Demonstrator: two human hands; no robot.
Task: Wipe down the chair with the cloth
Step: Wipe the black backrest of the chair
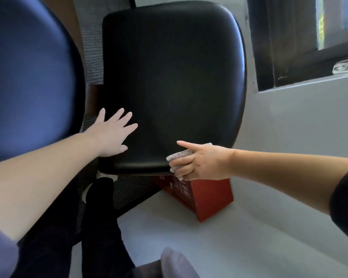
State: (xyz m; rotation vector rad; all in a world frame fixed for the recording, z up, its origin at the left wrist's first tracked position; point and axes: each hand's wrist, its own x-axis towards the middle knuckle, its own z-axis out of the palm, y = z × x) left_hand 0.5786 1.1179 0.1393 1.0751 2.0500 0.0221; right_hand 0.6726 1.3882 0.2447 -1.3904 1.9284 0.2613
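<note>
Cloth, pale and crumpled, gripped by right hand against smooth black chair; left hand spread flat.

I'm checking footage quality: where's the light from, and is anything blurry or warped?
Head view: daylight comes from the window at upper right; the blue padded surface at left is soft, out of focus; wide-angle distortion bends the black chair.
</note>
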